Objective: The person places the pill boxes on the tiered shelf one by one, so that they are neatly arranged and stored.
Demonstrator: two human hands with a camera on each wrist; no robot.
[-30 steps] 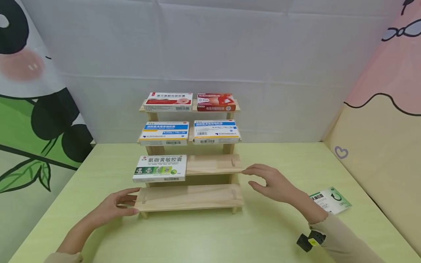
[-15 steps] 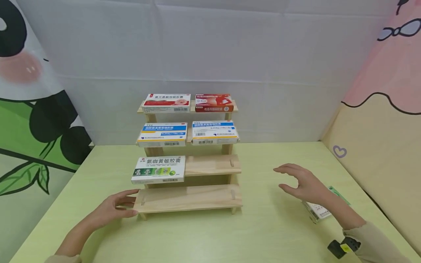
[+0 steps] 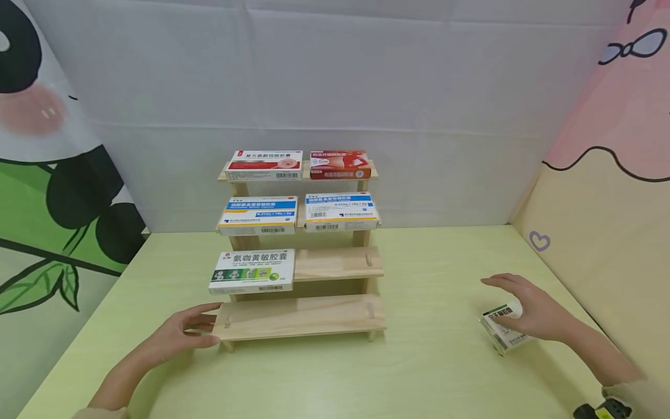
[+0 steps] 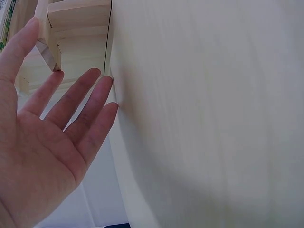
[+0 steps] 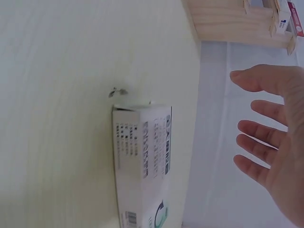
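Observation:
In the head view, my left hand is at the left end of the bottom board of a stepped wooden rack. The left wrist view shows its thumb and index fingertip touching that board, with the other fingers extended and spread. My right hand hovers over a white and green medicine box lying on the table at the right and hides part of it. Its fingers are spread and hold nothing. The right wrist view shows the box beside the hand.
A white medicine box with a green picture strip sits at the left of the rack's third board. Blue-white boxes stand above it, with a red-white box and a red box on top. A grey curtain hangs behind.
My right hand has moved from the right end of the rack's third board across to the medicine box on the right. The left hand stays at the bottom board.

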